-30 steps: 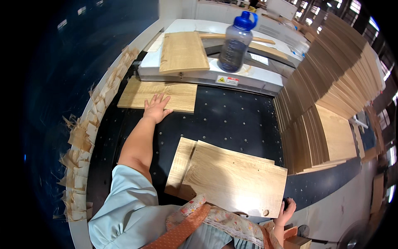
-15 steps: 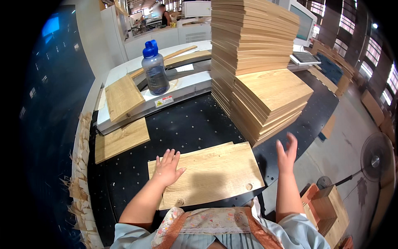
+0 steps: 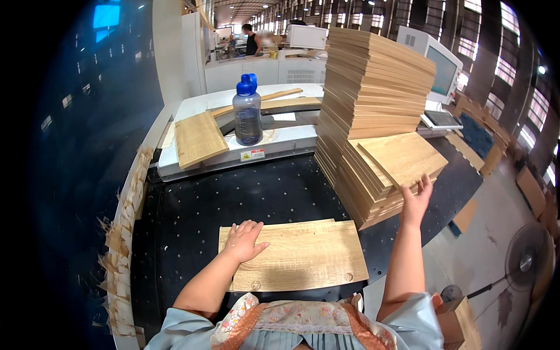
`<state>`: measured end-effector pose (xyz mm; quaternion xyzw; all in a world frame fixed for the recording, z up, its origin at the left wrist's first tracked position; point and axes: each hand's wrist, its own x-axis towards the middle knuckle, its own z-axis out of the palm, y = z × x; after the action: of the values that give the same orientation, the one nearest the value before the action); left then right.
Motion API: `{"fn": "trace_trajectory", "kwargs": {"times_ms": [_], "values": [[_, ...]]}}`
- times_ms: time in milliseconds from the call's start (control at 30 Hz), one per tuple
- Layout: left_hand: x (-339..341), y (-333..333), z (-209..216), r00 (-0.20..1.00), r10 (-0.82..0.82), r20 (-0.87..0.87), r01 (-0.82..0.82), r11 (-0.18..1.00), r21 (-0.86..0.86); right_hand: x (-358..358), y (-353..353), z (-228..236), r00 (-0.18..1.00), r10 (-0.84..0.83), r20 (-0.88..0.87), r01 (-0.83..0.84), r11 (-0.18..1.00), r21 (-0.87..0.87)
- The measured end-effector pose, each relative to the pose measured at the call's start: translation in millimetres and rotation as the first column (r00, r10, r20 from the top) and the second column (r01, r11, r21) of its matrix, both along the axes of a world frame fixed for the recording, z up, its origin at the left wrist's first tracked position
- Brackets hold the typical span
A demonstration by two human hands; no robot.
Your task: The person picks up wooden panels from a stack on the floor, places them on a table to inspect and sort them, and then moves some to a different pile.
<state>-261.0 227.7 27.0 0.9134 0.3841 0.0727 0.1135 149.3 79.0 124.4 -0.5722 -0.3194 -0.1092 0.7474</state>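
My left hand (image 3: pixel 245 240) rests flat, fingers spread, on the left end of a light wood-grain board (image 3: pixel 309 256) lying in front of me. Another board's edge shows just beneath it, slightly offset. Two round holes sit along the near edge of the upper board. On the right, my right hand (image 3: pixel 416 201) grips the near corner of the top board (image 3: pixel 402 158) on a lower stack of boards (image 3: pixel 373 201). That top board is skewed and a little raised from the ones beneath. Some of the right fingers are hidden by its edge.
Behind the lower stack rises a taller stack of boards (image 3: pixel 379 81). A blue-capped water bottle (image 3: pixel 248 116) and a loose board (image 3: pixel 198 139) are on the white machine ledge (image 3: pixel 280 140). A standing fan (image 3: pixel 526 262) is at the right. Black perforated table (image 3: pixel 233 198) lies below.
My right hand has moved from open air onto the stack's top board and shifted it askew. A board at the left on the black table no longer shows there. The view has shifted.
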Motion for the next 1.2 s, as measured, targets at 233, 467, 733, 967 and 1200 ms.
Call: {"fn": "trace_trajectory", "kwargs": {"times_ms": [233, 467, 733, 967, 1200], "values": [[1.4, 0.6, -3.7, 0.997, -0.011, 0.073, 0.009, 1.0, 0.028, 28.9, -12.0, 12.1, 0.688, 0.308, -0.657, -0.207, 0.951, 0.229], [3.8, 0.5, 3.2, 0.999, -0.014, 0.042, 0.014, 1.0, -0.011, 43.0, -11.2, -27.7, 0.435, 0.621, -0.652, -0.393, 0.783, 0.483], [1.5, 0.5, -2.9, 1.0, -0.006, 0.028, 0.006, 1.0, 0.001, -30.9, -21.1, -0.7, 0.401, 0.696, -0.595, -0.344, 0.717, 0.607], [5.3, 0.5, 3.7, 1.0, -0.004, -0.022, 0.003, 0.999, -0.033, -82.8, -44.0, -29.7, 0.401, 0.834, -0.379, -0.549, 0.55, 0.63], [-0.4, 16.2, 4.6, 0.932, 0.074, 0.355, 0.023, 0.965, -0.262, -122.8, -48.1, -35.6, 0.357, 0.859, -0.367, -0.697, 0.507, 0.508]]}}
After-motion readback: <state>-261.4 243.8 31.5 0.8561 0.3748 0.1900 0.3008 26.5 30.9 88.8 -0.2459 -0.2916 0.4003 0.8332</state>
